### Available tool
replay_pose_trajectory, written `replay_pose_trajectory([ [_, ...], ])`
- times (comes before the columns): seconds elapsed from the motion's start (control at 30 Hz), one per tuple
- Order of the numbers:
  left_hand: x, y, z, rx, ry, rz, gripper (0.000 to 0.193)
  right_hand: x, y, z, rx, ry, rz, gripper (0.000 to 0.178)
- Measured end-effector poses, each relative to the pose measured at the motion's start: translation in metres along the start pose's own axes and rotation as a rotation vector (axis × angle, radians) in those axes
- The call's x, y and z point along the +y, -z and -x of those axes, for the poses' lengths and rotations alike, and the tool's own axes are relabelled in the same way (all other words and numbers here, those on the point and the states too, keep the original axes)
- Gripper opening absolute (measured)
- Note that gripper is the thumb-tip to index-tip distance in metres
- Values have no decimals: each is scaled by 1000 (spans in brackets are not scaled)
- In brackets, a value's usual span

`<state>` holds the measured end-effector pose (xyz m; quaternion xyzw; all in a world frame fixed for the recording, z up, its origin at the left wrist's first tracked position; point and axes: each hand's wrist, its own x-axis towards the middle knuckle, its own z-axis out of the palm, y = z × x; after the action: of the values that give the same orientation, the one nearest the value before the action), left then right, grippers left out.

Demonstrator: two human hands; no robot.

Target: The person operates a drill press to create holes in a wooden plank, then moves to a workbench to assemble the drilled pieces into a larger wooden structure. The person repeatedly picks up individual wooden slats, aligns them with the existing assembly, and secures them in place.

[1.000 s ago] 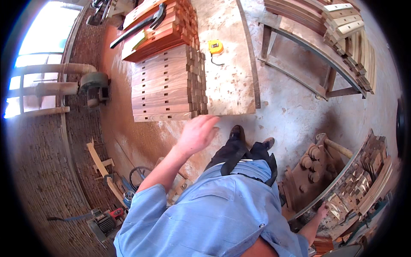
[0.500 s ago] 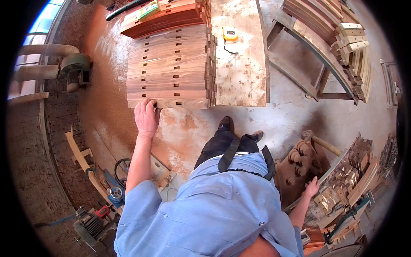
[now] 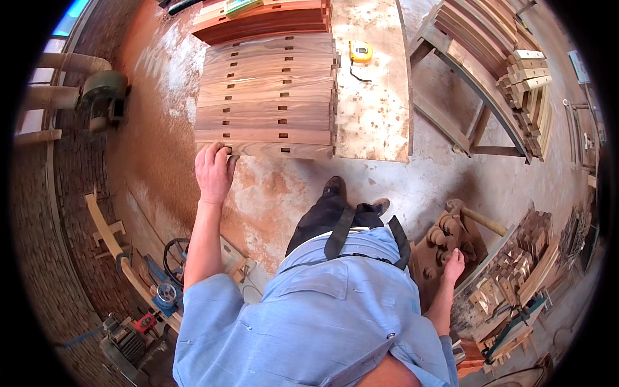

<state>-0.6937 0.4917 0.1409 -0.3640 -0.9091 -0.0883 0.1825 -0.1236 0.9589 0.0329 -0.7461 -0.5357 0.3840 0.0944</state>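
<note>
My left hand point(image 3: 215, 173) reaches to the near left corner of a row of brown wooden boards point(image 3: 258, 118). Its fingers are closed over the edge of the nearest board point(image 3: 258, 151), beside a small dark slot. Each board has rectangular slots cut in it, and they lie side by side on a worktable point(image 3: 374, 122). Low on my right side hangs my right hand point(image 3: 453, 264), loosely curled with nothing visible in it. Below it in the picture is a brown machine part with round knobs point(image 3: 438, 233), apart from the hand as far as I can tell.
A yellow tape measure point(image 3: 361, 51) lies on the table, right of the boards. Redder boards point(image 3: 264, 22) are stacked behind. To the right, a metal-legged rack point(image 3: 477, 77) carries long wood pieces; a bench with cut wood blocks point(image 3: 509, 280) is nearer. Machines point(image 3: 164, 293) stand at left.
My view has shifted, so the boards and tape measure sit further right in the picture. The left hand stays at the board's edge. My right hand has swung inward and curled more.
</note>
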Motion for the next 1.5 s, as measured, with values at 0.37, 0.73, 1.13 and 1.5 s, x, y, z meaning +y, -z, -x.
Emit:
replay_pose_trajectory([
  [0.37,-8,28,-20,-52,-181,89,21,-19,-17,23,-68,43,-70,38],
  [0.73,50,69,-66,212,-460,84,20,-251,-48,176,-298,1012,-98,52],
  [1.13,162,47,-126,340,-625,261,18,-272,-73,220,-478,1290,299,58],
  [1.5,209,8,-141,117,-542,516,36,-188,6,141,-908,32,-1115,26],
])
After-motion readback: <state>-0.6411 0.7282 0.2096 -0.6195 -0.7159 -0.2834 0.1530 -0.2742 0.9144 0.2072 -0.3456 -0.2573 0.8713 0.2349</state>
